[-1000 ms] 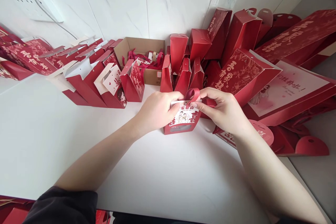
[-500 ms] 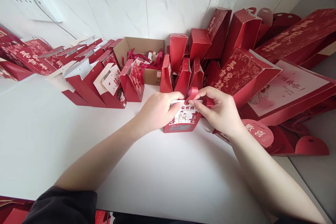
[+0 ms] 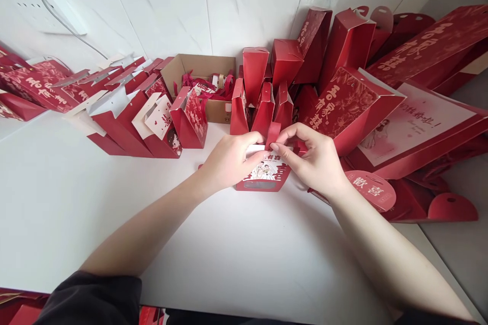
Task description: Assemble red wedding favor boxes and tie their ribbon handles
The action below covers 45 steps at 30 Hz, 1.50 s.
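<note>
A small red gift box (image 3: 263,175) with a cartoon couple printed on its front stands on the white table (image 3: 114,223). My left hand (image 3: 229,160) is closed around the box's top left edge. My right hand (image 3: 316,160) pinches a red ribbon (image 3: 273,134) that sticks up over the top of the box. Both thumbs meet at the box's top, which hides how the ribbon is fastened.
A row of folded red boxes (image 3: 125,117) runs along the wall at left. A brown carton (image 3: 202,84) holding red ribbons sits behind. Upright red boxes (image 3: 263,96) and large red bags (image 3: 351,101) pile up at right, with round red tags (image 3: 371,190) near my right wrist.
The open loop of red ribbon has been pressed down into a flatter, narrower fold above the box. My right hand has moved slightly left toward the box top.
</note>
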{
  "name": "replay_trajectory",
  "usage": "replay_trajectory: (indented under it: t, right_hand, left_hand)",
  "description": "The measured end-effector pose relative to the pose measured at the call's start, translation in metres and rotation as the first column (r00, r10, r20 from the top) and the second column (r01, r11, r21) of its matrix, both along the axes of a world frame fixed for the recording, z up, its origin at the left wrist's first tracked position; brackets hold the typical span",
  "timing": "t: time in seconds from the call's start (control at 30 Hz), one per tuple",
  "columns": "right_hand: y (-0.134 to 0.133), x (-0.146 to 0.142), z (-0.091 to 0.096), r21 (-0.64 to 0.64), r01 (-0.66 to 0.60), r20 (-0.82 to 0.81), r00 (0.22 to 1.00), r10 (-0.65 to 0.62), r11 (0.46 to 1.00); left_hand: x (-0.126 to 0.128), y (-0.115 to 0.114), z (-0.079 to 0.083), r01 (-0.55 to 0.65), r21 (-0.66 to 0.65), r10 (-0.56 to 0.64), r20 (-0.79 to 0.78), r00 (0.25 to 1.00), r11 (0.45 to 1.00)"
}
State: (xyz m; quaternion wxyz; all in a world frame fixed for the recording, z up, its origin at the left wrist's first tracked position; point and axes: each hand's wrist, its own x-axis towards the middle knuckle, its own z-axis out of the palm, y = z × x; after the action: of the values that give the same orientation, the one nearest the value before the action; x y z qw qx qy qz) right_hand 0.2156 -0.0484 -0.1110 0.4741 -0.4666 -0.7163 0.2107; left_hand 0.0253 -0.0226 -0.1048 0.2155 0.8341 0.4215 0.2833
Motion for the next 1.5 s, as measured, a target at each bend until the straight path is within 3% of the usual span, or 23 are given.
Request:
replay_trajectory:
  t: [0.3,0.53,1.17,1.5]
  right_hand:
    - [0.003,0.000,-0.003,-0.135,-0.074,-0.146,0.988,0.054,0.988]
    - [0.010,0.003,-0.010,-0.156,-0.159,-0.252,0.961,0.117,0.975]
    - [0.011,0.001,-0.015,-0.096,-0.124,-0.224,0.970,0.100,0.988]
    - [0.009,0.000,-0.014,-0.062,-0.119,-0.190,0.976,0.105,0.991]
  left_hand:
    - [0.002,0.000,0.001,-0.003,-0.069,0.008,0.070,0.998,0.998]
    - [0.001,0.003,-0.004,0.025,-0.043,-0.021,0.081,0.996,0.999]
    - [0.000,0.004,-0.005,0.052,0.008,-0.053,0.055,0.997,0.999]
    - [0.003,0.003,-0.003,0.034,-0.051,-0.025,0.168,0.985,0.998]
